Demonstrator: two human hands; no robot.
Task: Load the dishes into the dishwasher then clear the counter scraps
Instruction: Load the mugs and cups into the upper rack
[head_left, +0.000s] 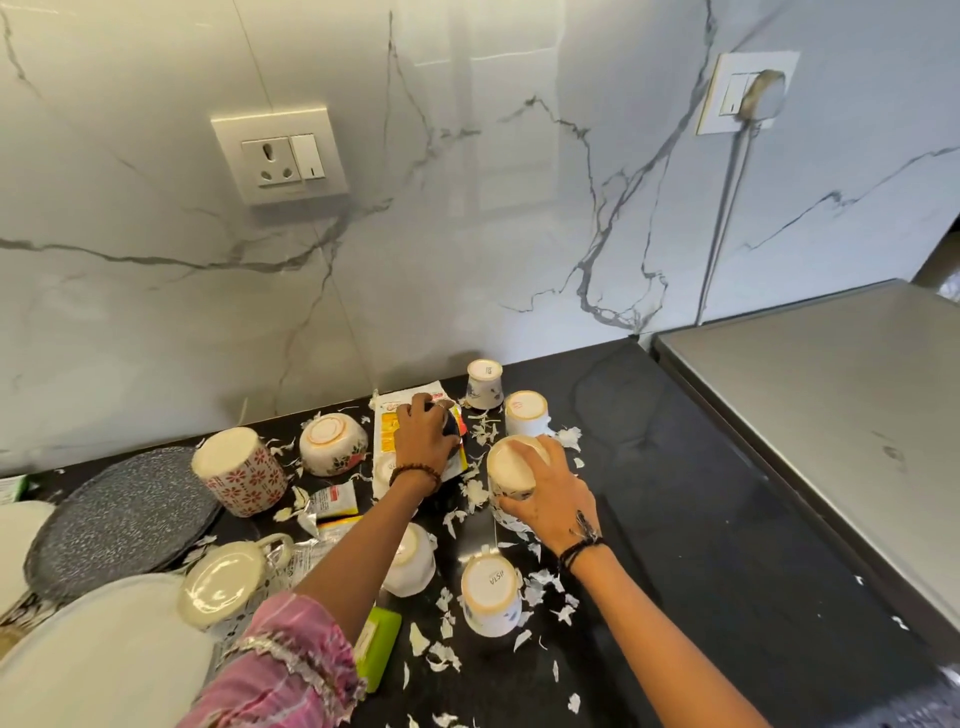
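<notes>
Counter (701, 519): a black, faintly veined stone top is seen, running back to the wall and strewn with white paper-like scraps (441, 654) across its middle and near edge.
Wall (467, 208): glossy white marble-look panels with grey veins are shown; a socket plate (280, 158) is mounted at the left, and a second plate (748, 93) with a plug and cord at the right.
Appliance top (831, 405): a grey metal surface is set against the counter at the right; what it belongs to cannot be told.
Dishes: upturned cups and bowls are spread over the counter, among them a red-flowered mug (239, 470), a small bowl (332, 444), a blue-patterned cup (484, 383) by the wall and a cup (491, 592) near the front edge.
Plates: a speckled grey plate (119, 514) and a white plate (104, 654) are stacked at the left edge.
Wrappers: a white and yellow packet (387, 441) lies flat behind the cups, and a green block (382, 639) lies near the pink sleeve (280, 670).
Left hand (423, 434): it is laid over a dark object on the packet, fingers curled down onto it; a firm grip cannot be told.
Right hand (550, 493): it is closed around the side of an upturned white cup (511, 470), which is tilted.
</notes>
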